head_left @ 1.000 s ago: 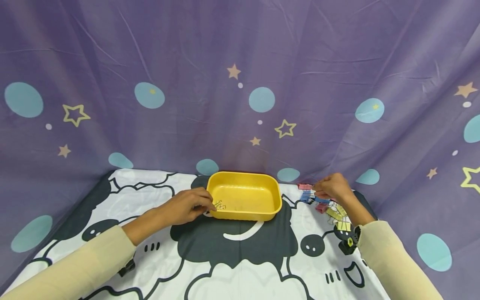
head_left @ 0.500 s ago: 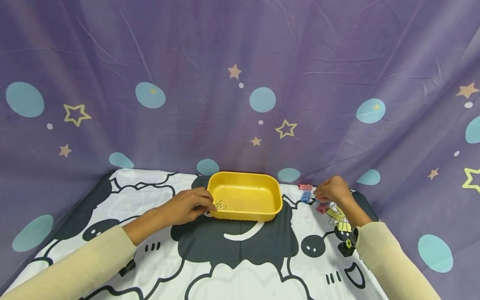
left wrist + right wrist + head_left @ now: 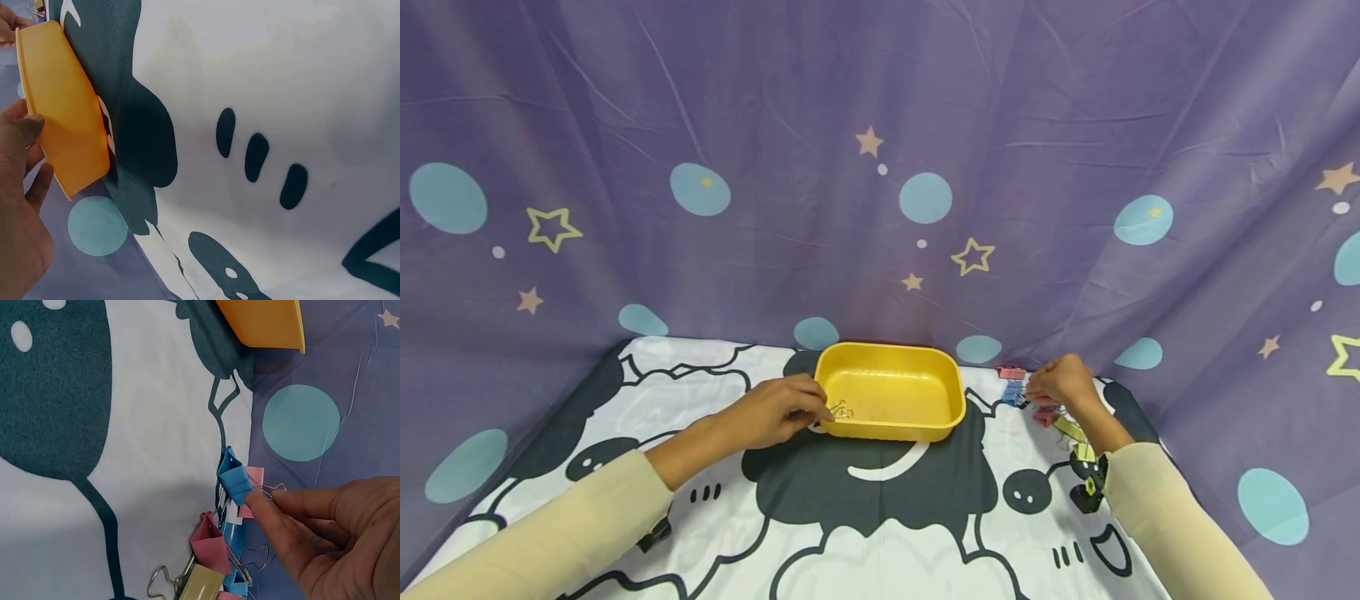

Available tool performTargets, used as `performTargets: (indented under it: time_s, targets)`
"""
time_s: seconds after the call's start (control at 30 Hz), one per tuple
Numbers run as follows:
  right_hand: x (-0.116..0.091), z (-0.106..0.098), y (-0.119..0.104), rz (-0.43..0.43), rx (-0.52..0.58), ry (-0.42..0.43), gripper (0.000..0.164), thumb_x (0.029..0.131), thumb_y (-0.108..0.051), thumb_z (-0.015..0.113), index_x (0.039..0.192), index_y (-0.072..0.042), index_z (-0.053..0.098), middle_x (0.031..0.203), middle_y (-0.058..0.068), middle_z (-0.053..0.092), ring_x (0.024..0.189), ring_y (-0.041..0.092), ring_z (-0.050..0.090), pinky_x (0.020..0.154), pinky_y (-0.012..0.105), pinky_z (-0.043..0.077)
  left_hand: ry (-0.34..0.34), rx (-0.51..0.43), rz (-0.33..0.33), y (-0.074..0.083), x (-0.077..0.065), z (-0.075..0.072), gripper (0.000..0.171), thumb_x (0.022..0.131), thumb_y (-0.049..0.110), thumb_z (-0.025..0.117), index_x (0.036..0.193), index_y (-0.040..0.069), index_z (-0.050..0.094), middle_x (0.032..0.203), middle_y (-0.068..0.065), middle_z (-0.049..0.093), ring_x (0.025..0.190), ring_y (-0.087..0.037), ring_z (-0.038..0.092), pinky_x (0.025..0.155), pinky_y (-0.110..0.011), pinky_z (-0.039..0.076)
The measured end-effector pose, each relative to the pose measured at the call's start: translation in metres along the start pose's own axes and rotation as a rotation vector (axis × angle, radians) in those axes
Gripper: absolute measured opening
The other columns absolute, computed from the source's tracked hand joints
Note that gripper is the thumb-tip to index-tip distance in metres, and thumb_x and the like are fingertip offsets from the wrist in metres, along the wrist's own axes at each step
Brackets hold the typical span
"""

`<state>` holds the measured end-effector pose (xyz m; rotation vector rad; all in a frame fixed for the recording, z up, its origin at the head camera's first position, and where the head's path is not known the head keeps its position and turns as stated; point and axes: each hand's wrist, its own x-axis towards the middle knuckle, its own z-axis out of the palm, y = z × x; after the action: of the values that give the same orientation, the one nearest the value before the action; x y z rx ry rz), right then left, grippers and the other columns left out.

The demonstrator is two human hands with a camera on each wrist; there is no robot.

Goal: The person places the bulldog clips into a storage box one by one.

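Note:
My left hand (image 3: 782, 410) grips the left end of a yellow plastic tray (image 3: 891, 432); in the left wrist view its thumb lies on the outer side of the tray. Beside those fingertips, inside the tray's near left corner, show the silver wire handles of a clip (image 3: 842, 411). Over at the right, my right hand (image 3: 337, 531) pinches a blue binder clip (image 3: 236, 480) by its wire handle between thumb and index finger. A pink-red binder clip (image 3: 211, 545) and a yellow one (image 3: 201, 582) lie just below it in the right wrist view.
Several more binder clips lie around and partly under the right hand, among them a pink clip (image 3: 1011, 372) at the back edge. A black-and-white cartoon cloth (image 3: 880, 558) covers the table. A purple curtain (image 3: 775, 250) hangs right behind the tray.
My right hand has come down slightly at the clip pile, its forearm shifting a little left. The left hand and the tray stay where they were.

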<state>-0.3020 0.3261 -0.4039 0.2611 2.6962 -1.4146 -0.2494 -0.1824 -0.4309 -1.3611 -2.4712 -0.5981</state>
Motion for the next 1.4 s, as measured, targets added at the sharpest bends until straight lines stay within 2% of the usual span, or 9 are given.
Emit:
performTargets:
  time_s: [0.2, 0.33, 0.53, 0.93, 1.17, 1.4]
  targets:
    - [0.004, 0.001, -0.002, 0.065, 0.076, 0.004, 0.031, 0.095, 0.011, 0.079, 0.122, 0.025, 0.072, 0.092, 0.026, 0.084, 0.068, 0.022, 0.083, 0.076, 0.043, 0.071, -0.001, -0.004, -0.003, 0.001, 0.001, -0.001, 0.028, 0.096, -0.002, 0.085, 0.111, 0.02, 0.09, 0.112, 0.004, 0.079, 0.104, -0.013, 0.07, 0.089, -0.032, 0.064]
    - [0.005, 0.001, -0.002, 0.099, 0.063, -0.005, 0.031, 0.098, 0.009, 0.078, 0.124, 0.024, 0.072, 0.094, 0.026, 0.084, 0.071, 0.023, 0.084, 0.081, 0.045, 0.071, -0.003, -0.005, -0.005, 0.0, 0.0, -0.001, 0.028, 0.096, -0.003, 0.084, 0.111, 0.02, 0.09, 0.112, 0.004, 0.079, 0.104, -0.014, 0.07, 0.089, -0.033, 0.064]
    - [0.004, 0.0, -0.003, 0.102, 0.061, -0.03, 0.032, 0.1, 0.007, 0.075, 0.127, 0.024, 0.071, 0.097, 0.028, 0.084, 0.074, 0.025, 0.085, 0.08, 0.045, 0.071, -0.002, -0.003, -0.006, 0.0, -0.001, 0.0, 0.028, 0.095, -0.003, 0.084, 0.111, 0.02, 0.09, 0.112, 0.004, 0.079, 0.104, -0.013, 0.07, 0.089, -0.033, 0.064]
    - [-0.006, -0.008, -0.012, 0.034, 0.13, -0.049, 0.028, 0.099, 0.005, 0.073, 0.121, 0.023, 0.075, 0.096, 0.028, 0.084, 0.075, 0.021, 0.085, 0.074, 0.038, 0.071, -0.011, -0.015, -0.016, 0.0, -0.001, 0.0, 0.028, 0.097, -0.001, 0.083, 0.112, 0.022, 0.09, 0.113, 0.006, 0.079, 0.104, -0.012, 0.069, 0.089, -0.032, 0.062]
    - [-0.009, -0.009, -0.022, 0.001, 0.163, -0.08, 0.033, 0.101, 0.004, 0.071, 0.127, 0.025, 0.071, 0.096, 0.025, 0.085, 0.076, 0.016, 0.085, 0.076, 0.035, 0.07, -0.014, -0.012, -0.017, 0.0, 0.0, 0.0, 0.028, 0.097, -0.001, 0.084, 0.112, 0.022, 0.09, 0.112, 0.006, 0.079, 0.104, -0.012, 0.069, 0.088, -0.032, 0.062]
    - [-0.009, -0.006, -0.035, -0.03, 0.174, -0.104, 0.04, 0.108, 0.0, 0.064, 0.138, 0.027, 0.063, 0.116, 0.034, 0.08, 0.086, 0.021, 0.087, 0.08, 0.036, 0.071, -0.014, -0.011, -0.023, 0.0, 0.0, 0.0, 0.029, 0.097, -0.001, 0.084, 0.112, 0.022, 0.09, 0.112, 0.005, 0.079, 0.103, -0.012, 0.069, 0.087, -0.031, 0.062]
